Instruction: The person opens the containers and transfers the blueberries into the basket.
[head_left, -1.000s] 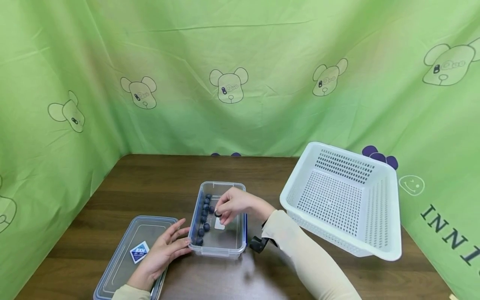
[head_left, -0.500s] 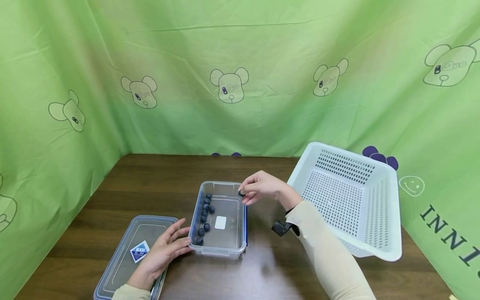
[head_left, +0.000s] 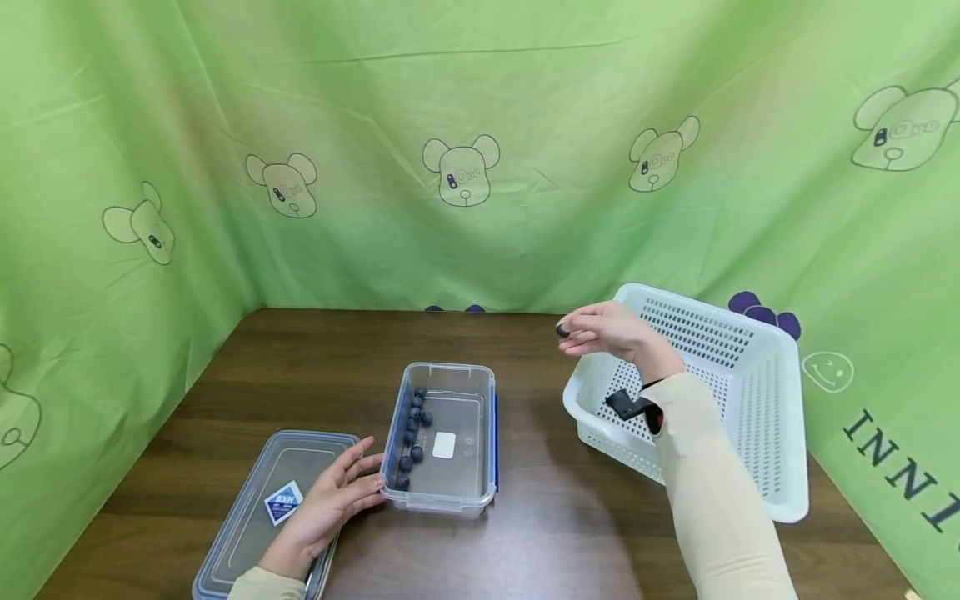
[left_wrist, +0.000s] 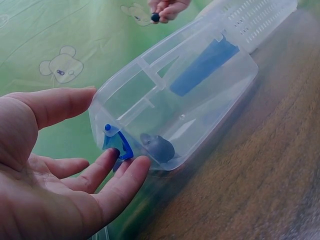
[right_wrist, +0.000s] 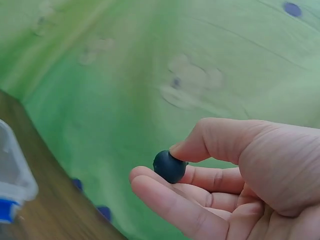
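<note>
My right hand [head_left: 606, 327] pinches a dark blueberry [right_wrist: 170, 166] between thumb and fingertips, raised near the left side of the white basket [head_left: 797, 433]. A clear plastic food container [head_left: 468, 467] with blue side latches stands on the table; several blueberries [head_left: 416, 454] lie along its left wall, beside a white label [head_left: 443, 445]. At the container's near left corner is my left hand [head_left: 330, 504], fingers spread and relaxed. In the left wrist view its thumb [left_wrist: 65, 104] meets the rim and its fingertips lie by the blue latch [left_wrist: 119, 142].
A clear lid-topped box [head_left: 255, 500] with a blue edge and a diamond sticker [head_left: 283, 502] lies under and left of the left forearm. The perforated basket takes up the right of the brown table [head_left: 330, 358]. A green printed curtain [head_left: 375, 233] borders the back and sides.
My right hand has lifted the blueberry from inside the container and carried it up and right, to the basket's left side. The left hand stays at the container's corner.
</note>
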